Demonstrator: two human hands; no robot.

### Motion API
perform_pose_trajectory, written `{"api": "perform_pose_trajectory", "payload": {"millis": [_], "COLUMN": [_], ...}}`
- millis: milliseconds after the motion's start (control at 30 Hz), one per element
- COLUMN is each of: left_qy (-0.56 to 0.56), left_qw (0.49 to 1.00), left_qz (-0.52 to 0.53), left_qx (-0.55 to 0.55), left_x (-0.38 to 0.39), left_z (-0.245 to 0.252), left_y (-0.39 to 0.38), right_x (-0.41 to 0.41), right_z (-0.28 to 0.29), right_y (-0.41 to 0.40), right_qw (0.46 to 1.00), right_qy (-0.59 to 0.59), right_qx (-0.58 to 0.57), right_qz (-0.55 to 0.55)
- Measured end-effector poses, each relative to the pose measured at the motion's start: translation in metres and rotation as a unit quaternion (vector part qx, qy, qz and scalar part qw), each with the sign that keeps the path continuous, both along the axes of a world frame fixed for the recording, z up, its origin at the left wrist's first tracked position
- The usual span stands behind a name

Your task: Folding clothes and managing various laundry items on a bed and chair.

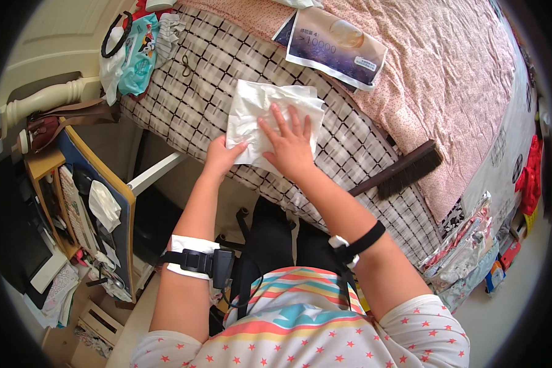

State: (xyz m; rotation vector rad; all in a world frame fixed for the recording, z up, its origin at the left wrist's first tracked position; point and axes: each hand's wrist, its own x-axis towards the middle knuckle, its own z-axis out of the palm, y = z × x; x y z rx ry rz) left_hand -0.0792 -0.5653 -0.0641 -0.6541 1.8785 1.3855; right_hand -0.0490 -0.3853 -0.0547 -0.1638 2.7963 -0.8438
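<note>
White tissue-like sheets (253, 103), layered and creased, lie on the checked cover of the bed (202, 106) in front of me. My left hand (224, 155) pinches their near left corner between thumb and fingers. My right hand (290, 145) rests flat on top of them with its fingers spread. To the right of my right forearm lies a dark bed brush (409, 170) with black bristles, its handle end partly hidden by that arm. Beyond the sheets is a printed plastic package (336, 48), which bears writing.
A teal wipes pack (140, 55) and a black braided headband (116, 37) sit at the bed's upper left. A blue-topped desk (115, 184) with a wooden edge stands at left. A pink quilt (441, 69) covers the far side; plastic-wrapped goods (469, 248) lie at lower right.
</note>
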Motion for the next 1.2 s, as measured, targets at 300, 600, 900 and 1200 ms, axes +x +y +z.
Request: {"api": "perform_pose_trajectory", "payload": {"millis": [300,600,900,1200], "left_qy": [0.168,0.203,0.246,0.301], "left_qw": [0.966,0.976,0.96,0.943], "left_qz": [-0.141,-0.044,-0.102,-0.097], "left_qx": [-0.14,-0.059,-0.085,-0.103], "left_x": [-0.006,-0.024,0.0,0.013], "left_z": [-0.002,0.022,0.043,0.044], "left_y": [0.01,0.023,0.038,0.051], "right_x": [-0.01,0.015,-0.031,0.013], "right_z": [-0.008,0.015,-0.015,0.001], "right_y": [0.008,0.012,-0.005,-0.019], "right_qw": [0.992,0.94,0.956,0.809], "right_qy": [-0.112,-0.016,-0.099,-0.103], "right_qx": [0.046,-0.318,-0.26,-0.519], "right_qz": [0.045,-0.123,-0.093,-0.256]}}
